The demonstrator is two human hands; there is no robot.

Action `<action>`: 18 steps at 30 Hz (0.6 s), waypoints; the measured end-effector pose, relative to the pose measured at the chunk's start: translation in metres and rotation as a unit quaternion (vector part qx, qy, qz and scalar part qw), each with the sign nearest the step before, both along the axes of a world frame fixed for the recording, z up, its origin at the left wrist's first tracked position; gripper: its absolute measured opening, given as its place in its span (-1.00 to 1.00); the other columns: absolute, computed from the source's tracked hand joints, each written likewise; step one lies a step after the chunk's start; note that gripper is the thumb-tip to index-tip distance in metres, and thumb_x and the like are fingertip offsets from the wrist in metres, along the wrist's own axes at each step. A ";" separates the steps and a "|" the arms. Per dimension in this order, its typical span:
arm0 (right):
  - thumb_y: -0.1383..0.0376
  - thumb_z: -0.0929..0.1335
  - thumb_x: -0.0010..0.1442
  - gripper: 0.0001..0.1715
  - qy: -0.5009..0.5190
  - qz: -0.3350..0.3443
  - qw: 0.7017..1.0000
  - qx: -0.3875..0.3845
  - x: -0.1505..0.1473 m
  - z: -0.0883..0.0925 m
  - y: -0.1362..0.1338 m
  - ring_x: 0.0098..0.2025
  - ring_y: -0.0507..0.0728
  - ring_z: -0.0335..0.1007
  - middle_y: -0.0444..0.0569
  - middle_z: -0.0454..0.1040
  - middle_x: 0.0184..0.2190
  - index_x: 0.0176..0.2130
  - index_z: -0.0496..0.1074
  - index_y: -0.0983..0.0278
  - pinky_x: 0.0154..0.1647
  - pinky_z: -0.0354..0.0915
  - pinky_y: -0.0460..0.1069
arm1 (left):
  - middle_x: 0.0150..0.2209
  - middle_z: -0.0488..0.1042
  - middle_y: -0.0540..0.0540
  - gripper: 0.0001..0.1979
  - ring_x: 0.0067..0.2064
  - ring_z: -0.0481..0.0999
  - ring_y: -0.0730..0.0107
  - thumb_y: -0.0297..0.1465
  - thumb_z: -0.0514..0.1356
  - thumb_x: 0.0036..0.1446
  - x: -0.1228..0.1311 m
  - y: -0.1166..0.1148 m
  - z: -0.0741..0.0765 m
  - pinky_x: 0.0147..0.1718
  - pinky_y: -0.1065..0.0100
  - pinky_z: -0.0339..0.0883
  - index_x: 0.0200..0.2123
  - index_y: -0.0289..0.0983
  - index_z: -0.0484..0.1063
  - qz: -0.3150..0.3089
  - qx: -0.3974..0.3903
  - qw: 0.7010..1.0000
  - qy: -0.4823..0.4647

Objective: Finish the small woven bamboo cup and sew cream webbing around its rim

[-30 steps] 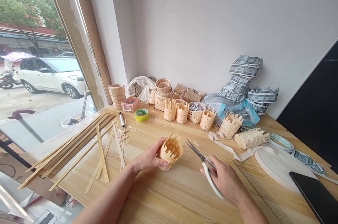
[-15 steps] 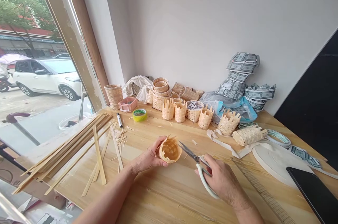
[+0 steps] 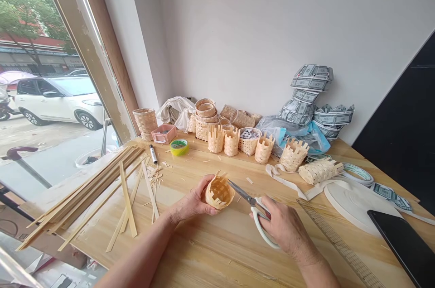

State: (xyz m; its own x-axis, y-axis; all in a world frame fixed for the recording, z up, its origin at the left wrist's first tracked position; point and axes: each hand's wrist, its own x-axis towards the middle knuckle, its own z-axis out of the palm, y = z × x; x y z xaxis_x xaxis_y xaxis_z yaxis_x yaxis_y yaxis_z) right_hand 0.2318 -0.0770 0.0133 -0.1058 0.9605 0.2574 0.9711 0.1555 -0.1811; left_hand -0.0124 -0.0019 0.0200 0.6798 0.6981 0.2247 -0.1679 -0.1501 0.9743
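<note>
My left hand [image 3: 194, 203] grips a small woven basket [image 3: 220, 192] by its left side, thumb low and fingers behind. The basket is tilted so that its open mouth faces me, and strip ends stick up along the far rim. In my right hand [image 3: 283, 224] is a pair of scissors [image 3: 254, 206] with pale handles. Their blades point up and left, with the tips at the basket's right rim; whether they touch it I cannot tell. The blades look nearly closed.
Long wooden strips [image 3: 91, 188] lie at the left, with loose offcuts and a marker [image 3: 153, 154] nearby. Several woven baskets [image 3: 231, 142] line the back, beside green tape [image 3: 179, 146]. On the right are a ruler [image 3: 336, 240], a white ribbon roll [image 3: 353, 204] and a phone [image 3: 404, 247].
The basket has turned slightly in my left hand. The scissors have shifted a little left, bringing their tips closer to the rim, and their handles have spread slightly.
</note>
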 end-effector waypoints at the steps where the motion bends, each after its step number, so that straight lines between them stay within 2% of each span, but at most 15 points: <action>1: 0.09 0.25 0.08 -0.76 0.000 0.003 1.000 0.002 0.000 0.000 0.000 -0.59 0.07 0.32 -0.16 0.39 -0.64 -0.45 0.24 0.21 -0.58 -0.11 -0.08 | 0.03 0.23 -0.16 -0.25 0.06 0.20 0.11 -0.38 0.37 -0.23 0.000 0.000 0.000 0.02 0.14 0.00 0.05 -0.12 0.11 0.000 -0.002 1.000 0.000; 10: 0.12 0.22 0.12 -0.77 0.028 0.021 0.999 -0.024 0.002 0.000 -0.002 -0.53 0.09 0.33 -0.14 0.42 -0.57 -0.46 0.19 0.21 -0.55 -0.06 -0.08 | 0.01 0.25 -0.16 -0.23 0.04 0.20 0.11 -0.35 0.37 -0.22 -0.007 0.003 0.003 -0.01 0.14 0.04 0.07 -0.14 0.09 -0.020 -0.009 1.000 0.020; 14: 0.12 0.21 0.12 -0.76 0.059 0.011 0.997 -0.039 0.006 0.002 -0.003 -0.57 0.07 0.26 -0.17 0.36 -0.62 -0.46 0.12 0.20 -0.55 -0.04 -0.09 | 0.01 0.23 -0.15 -0.23 0.03 0.21 0.14 -0.37 0.36 -0.20 -0.011 0.007 0.001 -0.03 0.16 0.08 0.08 -0.14 0.07 -0.022 -0.016 0.999 0.024; 18: 0.12 0.22 0.10 -0.75 0.084 0.028 0.995 -0.055 0.008 0.003 -0.004 -0.60 0.04 0.20 -0.18 0.32 -0.65 -0.46 0.09 0.20 -0.55 -0.02 -0.10 | 0.05 0.22 -0.14 -0.23 0.08 0.17 0.15 -0.41 0.34 -0.17 -0.012 0.009 -0.001 0.04 0.16 0.01 0.11 -0.14 0.07 -0.036 -0.019 0.999 0.028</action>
